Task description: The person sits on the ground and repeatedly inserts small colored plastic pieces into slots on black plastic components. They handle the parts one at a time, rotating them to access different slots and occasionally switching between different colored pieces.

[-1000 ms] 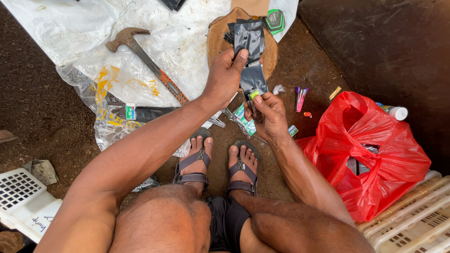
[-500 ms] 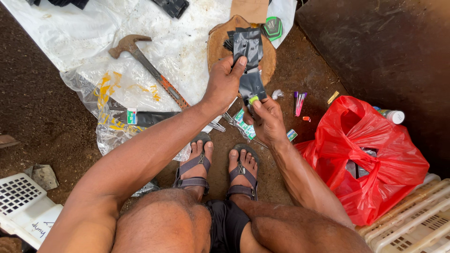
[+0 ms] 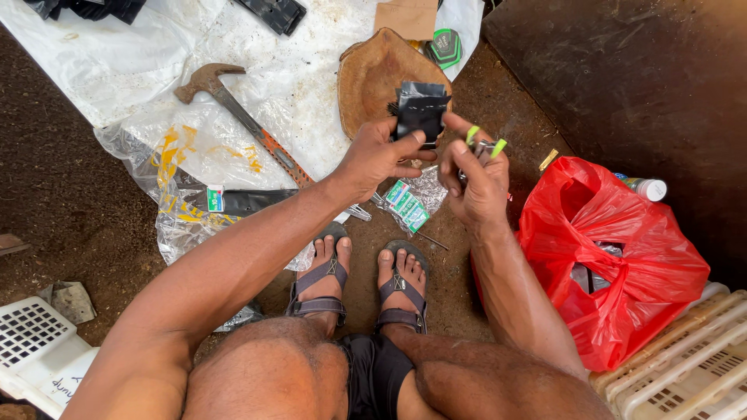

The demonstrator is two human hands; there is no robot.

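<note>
My left hand pinches a small black piece of material and holds it up above a round brown wooden block. My right hand is beside it, closed on a small metal tool with bright green tips. Both hands are raised over the dirt ground in front of my sandalled feet. A clear packet with small green-and-white items lies below the hands.
A claw hammer lies on white plastic sheeting. A red plastic bag sits at right, with cream plastic crates beyond it. A white crate is at lower left. A dark slab fills the upper right.
Both hands have lifted from the wooden block toward me. The black piece came up in my left hand, and my right hand now shows the green-tipped tool.
</note>
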